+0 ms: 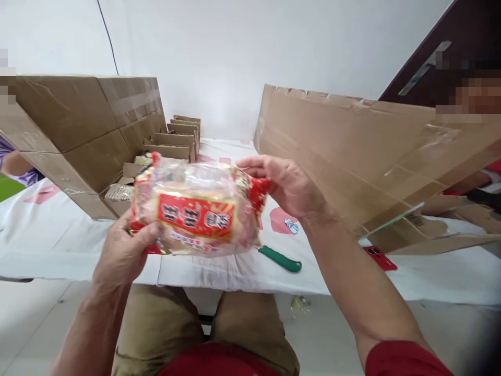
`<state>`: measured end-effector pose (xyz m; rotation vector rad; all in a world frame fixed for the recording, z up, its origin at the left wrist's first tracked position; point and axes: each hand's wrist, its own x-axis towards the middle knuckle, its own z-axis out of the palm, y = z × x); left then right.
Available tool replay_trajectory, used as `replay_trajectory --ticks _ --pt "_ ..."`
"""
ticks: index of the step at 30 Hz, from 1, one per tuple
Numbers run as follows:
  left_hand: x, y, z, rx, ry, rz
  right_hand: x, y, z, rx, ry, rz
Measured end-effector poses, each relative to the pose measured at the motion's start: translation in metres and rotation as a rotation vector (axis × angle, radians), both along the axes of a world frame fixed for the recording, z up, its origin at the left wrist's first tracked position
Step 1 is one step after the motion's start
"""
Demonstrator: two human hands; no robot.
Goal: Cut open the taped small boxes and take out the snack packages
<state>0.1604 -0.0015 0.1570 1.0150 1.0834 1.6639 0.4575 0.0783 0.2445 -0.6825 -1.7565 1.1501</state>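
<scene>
A plump plastic food package (195, 209), clear in the middle with red and gold printed ends and a red label, is held up over the table. My left hand (127, 245) grips its left end, thumb on the front. At the opposite end, my right hand (291, 185) holds the upper corner, its fingers along the top and its thumb hidden. Below the package's right end lies a knife with a green handle (281, 259); its blade is mostly hidden behind the package.
Stacked cardboard boxes (86, 112) stand left, with a row of open cartons (172, 138) behind the package. A large cardboard panel (332, 141) rises right. A red phone (380, 258) lies on the white tablecloth (219, 274). Other people's arms (18, 163) show at both sides.
</scene>
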Motion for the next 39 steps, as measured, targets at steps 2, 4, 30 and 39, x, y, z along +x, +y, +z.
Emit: replay_trajectory --ticks 2,4,30,39 --pt "-0.014 -0.006 0.003 0.052 -0.089 0.143 0.016 0.007 -0.016 0.011 -0.007 -0.037" --pt "-0.03 -0.013 0.007 0.12 -0.106 0.261 0.039 0.012 -0.043 0.0 -0.139 -0.199" --pt "-0.051 -0.015 -0.054 -0.13 -0.22 0.413 0.017 0.134 -0.144 -0.22 -0.435 -0.736" --pt "-0.012 0.015 -0.041 -0.049 -0.253 0.151 -0.008 0.014 -0.109 -0.024 -0.113 -0.183"
